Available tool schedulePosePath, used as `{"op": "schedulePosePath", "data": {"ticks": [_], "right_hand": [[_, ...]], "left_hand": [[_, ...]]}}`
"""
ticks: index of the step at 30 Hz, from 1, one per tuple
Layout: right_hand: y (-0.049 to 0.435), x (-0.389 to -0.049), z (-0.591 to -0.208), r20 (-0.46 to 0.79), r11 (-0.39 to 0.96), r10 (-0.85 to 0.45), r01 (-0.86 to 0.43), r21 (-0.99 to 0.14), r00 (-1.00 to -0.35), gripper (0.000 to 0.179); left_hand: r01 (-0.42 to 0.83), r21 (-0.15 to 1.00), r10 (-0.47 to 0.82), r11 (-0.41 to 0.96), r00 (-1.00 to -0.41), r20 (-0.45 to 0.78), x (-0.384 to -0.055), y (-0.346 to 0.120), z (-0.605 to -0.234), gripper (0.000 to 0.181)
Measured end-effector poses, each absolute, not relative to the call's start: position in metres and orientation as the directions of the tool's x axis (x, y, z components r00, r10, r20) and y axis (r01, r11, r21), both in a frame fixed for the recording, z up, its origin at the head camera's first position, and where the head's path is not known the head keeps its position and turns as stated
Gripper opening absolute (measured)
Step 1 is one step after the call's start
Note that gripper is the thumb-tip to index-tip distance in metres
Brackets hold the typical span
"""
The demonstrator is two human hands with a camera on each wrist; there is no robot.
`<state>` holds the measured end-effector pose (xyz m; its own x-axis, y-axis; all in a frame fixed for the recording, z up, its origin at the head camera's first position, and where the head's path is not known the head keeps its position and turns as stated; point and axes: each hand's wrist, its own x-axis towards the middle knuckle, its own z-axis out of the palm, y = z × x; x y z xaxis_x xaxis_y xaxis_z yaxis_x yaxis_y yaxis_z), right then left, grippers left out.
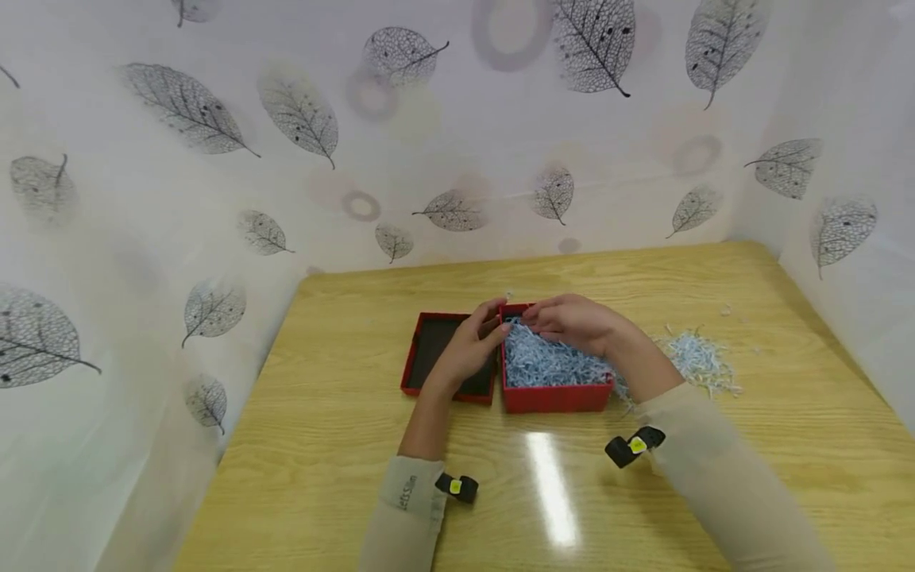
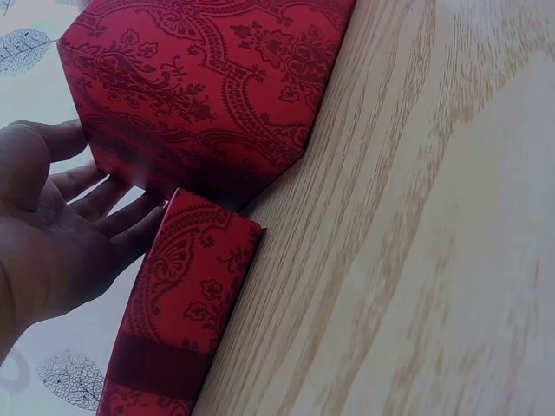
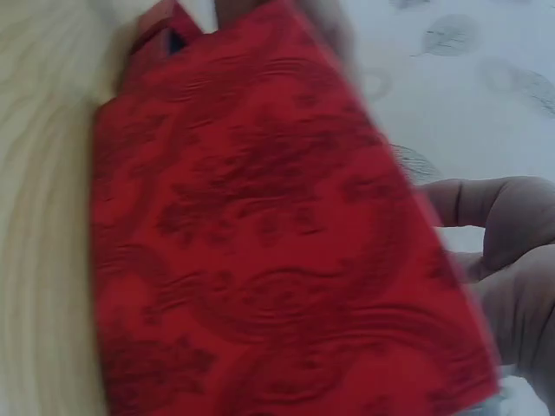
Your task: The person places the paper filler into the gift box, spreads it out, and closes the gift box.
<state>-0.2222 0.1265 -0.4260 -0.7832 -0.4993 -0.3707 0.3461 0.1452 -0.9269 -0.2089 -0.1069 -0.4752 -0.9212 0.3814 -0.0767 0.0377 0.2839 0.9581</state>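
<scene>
Left hand (image 1: 466,348) loosely open, fingers against the red box (image 1: 557,399) on the bench (image 1: 322,445), beside its lid (image 1: 411,369)! Right hand (image 1: 575,322), fingers loosely extended, visibly gripping nothing, over blue paper shreds (image 1: 546,361) inside!

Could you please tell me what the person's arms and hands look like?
The left hand and right hand are gloveless. The left sleeve and right sleeve are long and beige; dark lettering marks the left cuff. Each wrist carries a small black device, left and right, with a yellow patch.
</scene>
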Motion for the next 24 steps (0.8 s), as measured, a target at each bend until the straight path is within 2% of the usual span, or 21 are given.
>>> {"op": "schedulePosePath", "data": {"ticks": [7,13,19,24], "right_hand": [[0.120,-0.221,-0.442,-0.417,0.244,-0.478,0.339,-0.909,-0.773,0.065],[0.134,-0.211,-0.422,-0.361,0.245,-0.485,0.272,-0.930,-0.797,0.057],[0.187,-0.192,-0.382,-0.216,0.221,-0.465,0.124,-0.967,-0.859,0.050],[0.256,-0.180,-0.389,-0.173,0.385,-0.307,0.044,-0.922,-0.936,0.056]], "left_hand": [[0.046,0.960,0.389,0.276,-0.919,-0.067,-0.210,-0.107,-0.478,0.056],[0.043,0.959,0.391,0.279,-0.918,-0.073,-0.210,-0.106,-0.480,0.058],[0.032,0.960,0.383,0.277,-0.920,-0.080,-0.209,-0.105,-0.479,0.055],[0.048,0.958,0.390,0.284,-0.918,-0.070,-0.209,-0.107,-0.478,0.056]]}}
